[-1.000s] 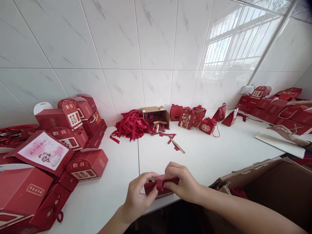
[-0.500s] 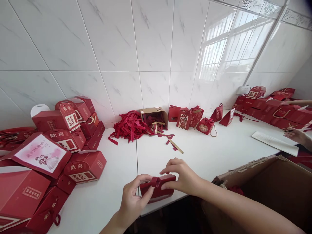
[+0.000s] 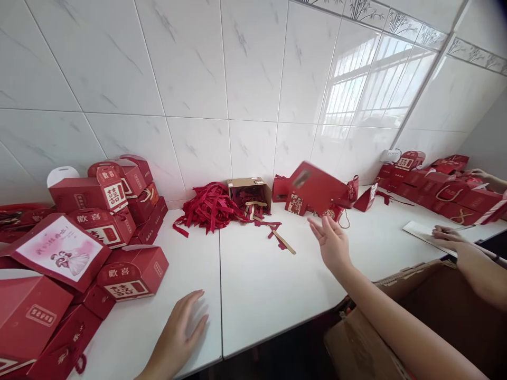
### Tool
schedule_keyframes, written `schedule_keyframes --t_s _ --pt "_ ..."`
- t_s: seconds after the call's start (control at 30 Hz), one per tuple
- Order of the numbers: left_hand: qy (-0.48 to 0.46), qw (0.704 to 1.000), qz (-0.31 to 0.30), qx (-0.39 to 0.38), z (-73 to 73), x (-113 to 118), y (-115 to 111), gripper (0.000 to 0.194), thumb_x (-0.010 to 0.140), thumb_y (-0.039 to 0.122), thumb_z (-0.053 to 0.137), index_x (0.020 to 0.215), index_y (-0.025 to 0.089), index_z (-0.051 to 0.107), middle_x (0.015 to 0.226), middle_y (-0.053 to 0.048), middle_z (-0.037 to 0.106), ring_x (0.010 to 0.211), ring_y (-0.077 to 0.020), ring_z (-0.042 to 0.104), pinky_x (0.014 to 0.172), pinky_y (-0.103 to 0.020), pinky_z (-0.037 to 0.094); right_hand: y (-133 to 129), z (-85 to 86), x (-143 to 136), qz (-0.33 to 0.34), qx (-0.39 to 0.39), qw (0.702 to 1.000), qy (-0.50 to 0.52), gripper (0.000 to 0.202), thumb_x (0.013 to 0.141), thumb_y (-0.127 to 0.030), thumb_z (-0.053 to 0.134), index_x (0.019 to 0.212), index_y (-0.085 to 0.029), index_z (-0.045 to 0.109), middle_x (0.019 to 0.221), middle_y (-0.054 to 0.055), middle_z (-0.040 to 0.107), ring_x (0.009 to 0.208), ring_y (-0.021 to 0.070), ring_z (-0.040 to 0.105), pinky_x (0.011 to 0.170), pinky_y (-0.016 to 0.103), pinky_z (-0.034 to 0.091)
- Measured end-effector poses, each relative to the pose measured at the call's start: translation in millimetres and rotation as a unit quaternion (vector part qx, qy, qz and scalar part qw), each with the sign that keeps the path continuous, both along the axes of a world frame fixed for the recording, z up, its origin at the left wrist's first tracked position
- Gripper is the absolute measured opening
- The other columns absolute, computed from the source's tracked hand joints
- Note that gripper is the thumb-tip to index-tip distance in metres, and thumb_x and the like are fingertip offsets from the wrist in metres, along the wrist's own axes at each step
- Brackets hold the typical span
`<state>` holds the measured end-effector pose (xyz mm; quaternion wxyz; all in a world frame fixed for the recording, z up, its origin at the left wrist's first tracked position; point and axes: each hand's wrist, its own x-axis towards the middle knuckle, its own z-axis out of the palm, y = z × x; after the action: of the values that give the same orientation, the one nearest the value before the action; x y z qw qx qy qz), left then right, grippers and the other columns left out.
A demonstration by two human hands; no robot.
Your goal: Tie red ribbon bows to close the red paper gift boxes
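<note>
Right hand (image 3: 334,240) below red box (image 3: 315,191) | left hand (image 3: 179,327) near table edge (image 3: 259,339) | well apart

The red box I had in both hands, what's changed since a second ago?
The red box has moved forward and to the right, and is raised above the table, blurred. Your left hand let go and is open, further left. Your right hand reached forward too, just below the box in view; whether its fingers still touch it, I can't tell. The red ribbon pile and small cardboard carton stayed put.
</note>
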<state>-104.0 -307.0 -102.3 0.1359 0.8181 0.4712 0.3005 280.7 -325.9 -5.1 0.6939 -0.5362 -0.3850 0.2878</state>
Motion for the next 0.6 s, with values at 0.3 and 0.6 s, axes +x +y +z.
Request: schedule_keyframes --t_s 0.3,0.6 --pt "0.124 0.992 0.006 -0.034 -13.9 1.6 2.3 0.041 0.086 0.041 0.045 0.124 0.03 0.056 0.136 -0.005 0.049 0.127 -0.0282 0.042 0.099 -0.047 0.043 -12.1 -44.6 -13.1 0.329 -0.286 0.852 -0.291 0.036 0.056 -0.037 0.078 0.086 -0.017 0.071 0.115 0.012 0.062 0.088 0.0251 0.064 0.087 0.043 0.046" --pt "0.098 0.995 0.002 -0.018 -22.6 -1.3 8.2 0.04 0.083 0.042 0.051 0.121 0.032 0.058 0.132 -0.004 0.053 0.123 -0.0294 0.046 0.098 -0.049 0.044 -14.7 -38.6 -8.4 0.403 -0.325 0.726 -0.452 0.041 0.076 -0.04 0.059 0.111 -0.02 0.066 0.135 0.012 0.048 0.119 0.0319 0.048 0.097 0.047 0.036"
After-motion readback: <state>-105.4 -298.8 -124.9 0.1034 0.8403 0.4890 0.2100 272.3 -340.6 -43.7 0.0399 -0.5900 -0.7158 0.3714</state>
